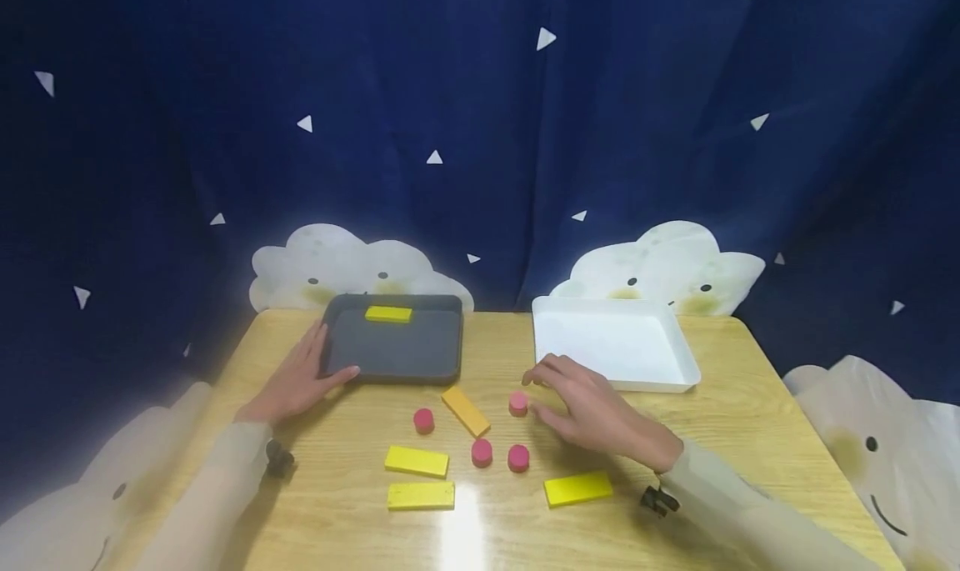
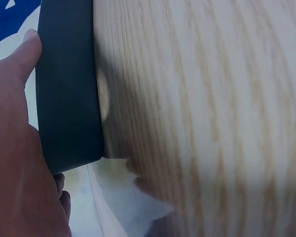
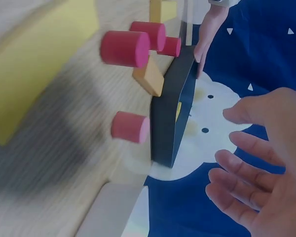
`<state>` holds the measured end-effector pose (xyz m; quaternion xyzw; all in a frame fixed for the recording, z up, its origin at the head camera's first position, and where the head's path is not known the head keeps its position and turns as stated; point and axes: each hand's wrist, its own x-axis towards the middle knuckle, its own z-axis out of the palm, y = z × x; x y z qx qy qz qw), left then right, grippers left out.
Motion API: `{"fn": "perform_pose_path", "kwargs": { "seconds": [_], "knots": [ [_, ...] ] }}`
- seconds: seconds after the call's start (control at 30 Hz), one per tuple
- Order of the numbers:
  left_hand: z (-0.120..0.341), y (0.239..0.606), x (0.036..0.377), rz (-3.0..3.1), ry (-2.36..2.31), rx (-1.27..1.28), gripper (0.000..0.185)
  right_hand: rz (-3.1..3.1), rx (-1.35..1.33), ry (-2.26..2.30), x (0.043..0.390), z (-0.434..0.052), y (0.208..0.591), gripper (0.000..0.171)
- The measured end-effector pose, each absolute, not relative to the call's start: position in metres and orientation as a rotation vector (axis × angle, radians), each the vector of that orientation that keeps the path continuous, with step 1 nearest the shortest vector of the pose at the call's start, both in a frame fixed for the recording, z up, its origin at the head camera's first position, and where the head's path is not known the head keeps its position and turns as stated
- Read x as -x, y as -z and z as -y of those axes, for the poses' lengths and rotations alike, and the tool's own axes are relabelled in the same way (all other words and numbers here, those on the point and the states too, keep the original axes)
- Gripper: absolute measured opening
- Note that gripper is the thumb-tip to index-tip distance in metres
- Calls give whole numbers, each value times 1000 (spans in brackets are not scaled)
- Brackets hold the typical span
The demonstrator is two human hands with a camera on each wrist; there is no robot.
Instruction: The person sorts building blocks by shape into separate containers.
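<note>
At the far left of the table, the left hand touches the dark tray round its near-left corner, thumb spread from the fingers. The tray's long axis follows the table's far edge, as does that of the inner yellow block, near the tray's far wall. Toward the table's near edge, two yellow blocks lie lengthwise left to right, one before the other. Next comes a red cylinder standing upright, then an orange block slanting from the tray's near-right corner toward the table's near edge, then two more upright red cylinders. The pink cylinder stands upright, axis vertical, near the white tray's near-left corner; just beside it, the right hand holds nothing, thumb and bent fingers apart. Nearer, another yellow block tilts its right end slightly away. The white tray runs lengthwise along the far edge.
</note>
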<state>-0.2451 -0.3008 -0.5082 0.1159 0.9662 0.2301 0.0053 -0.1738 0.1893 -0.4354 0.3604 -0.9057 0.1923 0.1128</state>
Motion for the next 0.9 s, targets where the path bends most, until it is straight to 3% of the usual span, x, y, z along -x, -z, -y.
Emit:
{"fn": "perform_pose_path", "kwargs": {
  "seconds": [0.27,0.63,0.9],
  "knots": [
    [304,512,247,-3036,-698,-362,116,2678,-1039,-526,153,-211,444,36],
    [301,510,246,-3040,-703,-363,114,2634,-1078,-499,123,-226,472,58],
    [302,510,247,-3037,-693,-359,114,2716,-1097,-465,107,-234,487,59]
  ]
}}
